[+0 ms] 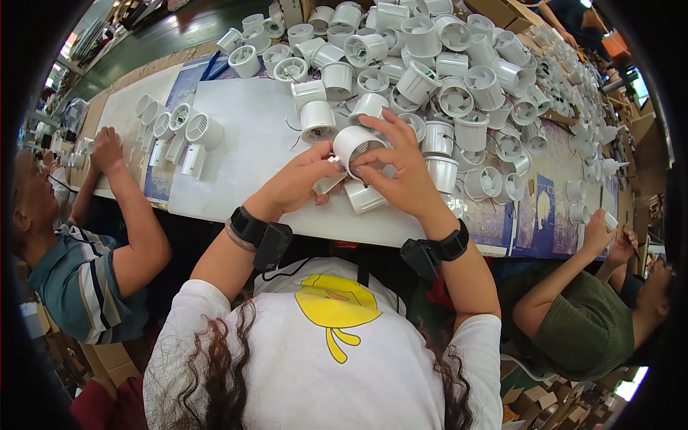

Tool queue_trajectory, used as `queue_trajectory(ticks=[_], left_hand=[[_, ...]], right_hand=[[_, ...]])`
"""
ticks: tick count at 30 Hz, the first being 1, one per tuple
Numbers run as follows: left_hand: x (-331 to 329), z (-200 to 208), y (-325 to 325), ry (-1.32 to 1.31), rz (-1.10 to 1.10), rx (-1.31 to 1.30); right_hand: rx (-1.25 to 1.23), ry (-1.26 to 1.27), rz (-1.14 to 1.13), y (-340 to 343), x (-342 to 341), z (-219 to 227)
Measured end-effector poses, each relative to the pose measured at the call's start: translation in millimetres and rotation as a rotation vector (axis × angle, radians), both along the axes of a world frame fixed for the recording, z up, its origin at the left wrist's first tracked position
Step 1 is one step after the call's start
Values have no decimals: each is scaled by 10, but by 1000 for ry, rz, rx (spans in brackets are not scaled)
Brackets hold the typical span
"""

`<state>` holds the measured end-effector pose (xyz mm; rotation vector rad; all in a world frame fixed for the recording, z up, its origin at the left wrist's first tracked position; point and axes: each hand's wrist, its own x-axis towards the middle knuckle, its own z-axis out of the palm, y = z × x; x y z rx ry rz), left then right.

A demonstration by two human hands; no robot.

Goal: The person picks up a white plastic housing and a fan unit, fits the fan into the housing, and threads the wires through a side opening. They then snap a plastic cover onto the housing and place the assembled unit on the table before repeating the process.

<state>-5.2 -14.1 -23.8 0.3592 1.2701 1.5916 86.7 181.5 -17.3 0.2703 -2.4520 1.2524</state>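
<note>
My right hand (398, 172) grips a white cylindrical fan housing (350, 143), with the thumb at its open rim and the fingers over its far side. At the housing's lower left, my left hand (301, 175) pinches a small white plastic piece (326, 184) against or close beside it; whether the two are joined I cannot tell. Below my hands lies another white housing (364, 198) on its side. Just beyond them stands a white housing (317, 122) with thin wires near it.
A large heap of white fan housings (423, 36) fills the table's far side. Several white fans with handles (204, 130) lie on the white board (244, 179) at left. Co-workers sit on both sides, one person's arm (136, 193) at left, another's hand (596, 233) at right.
</note>
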Motion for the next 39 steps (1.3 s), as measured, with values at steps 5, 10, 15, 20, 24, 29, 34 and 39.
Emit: queue_trajectory(ticks=[5,10,15,20,24,29,34,39], left_hand=[[1,7,24,-4,6,-1],[-3,-22,31,9,-1,-5],[-28,-57,11,25,-4,-19],[-53,-15,16,-31,-11,33],[-22,-5,25,-13,21,45],[-28,101,14,41,57,87],[12,501,19,8,106,253],[60,499,100,232,239,180]], right_hand=[[6,33,-3,-25,-9,9],[177,118,40,-28,-18,7],[254,153,38,-72,15,-4],[202,160,2,-73,144,127],[234,172,7,-24,80,48],[181,212,-42,15,68,61],[-441,40,-38,25,248,393],[-64,-59,-145,-21,281,551]])
